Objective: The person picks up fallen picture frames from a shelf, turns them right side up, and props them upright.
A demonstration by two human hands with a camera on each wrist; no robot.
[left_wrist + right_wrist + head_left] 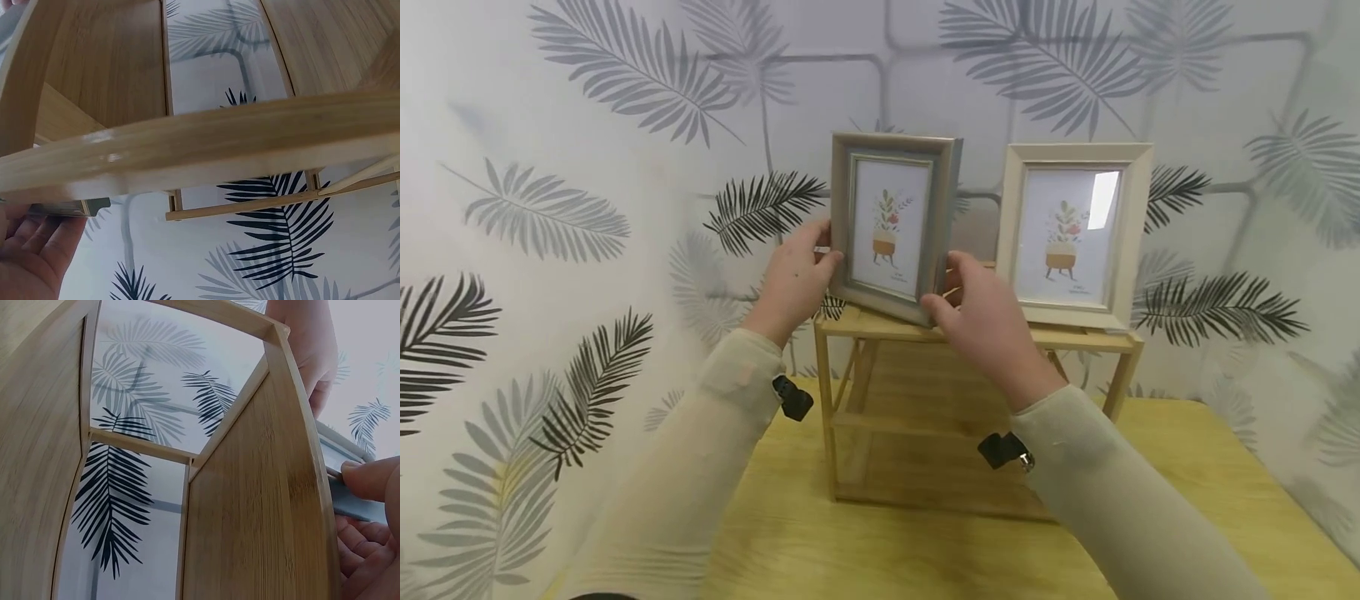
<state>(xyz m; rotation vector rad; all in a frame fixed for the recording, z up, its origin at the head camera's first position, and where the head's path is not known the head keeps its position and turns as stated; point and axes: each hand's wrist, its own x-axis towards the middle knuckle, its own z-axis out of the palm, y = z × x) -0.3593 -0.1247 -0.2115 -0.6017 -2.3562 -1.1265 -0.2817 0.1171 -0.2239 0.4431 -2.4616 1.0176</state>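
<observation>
A grey-brown picture frame [891,225] with a potted-plant print stands slightly turned at the left of a wooden shelf's top [977,329]. My left hand [797,279] grips its left side, thumb on the front edge. The right hand [981,321] holds the lower right side, thumb at the front corner and fingers behind. In the right wrist view, the right hand [369,531] pinches the frame's grey edge [350,500] beside the shelf board. The left hand [40,250] shows at lower left in the left wrist view, its fingers under the frame's edge.
A cream picture frame [1075,237] with a similar print stands at the right of the shelf top. The wooden shelf rests on a yellow wood-grain table [880,550]. Behind it rises a wall [647,108] with leaf patterns.
</observation>
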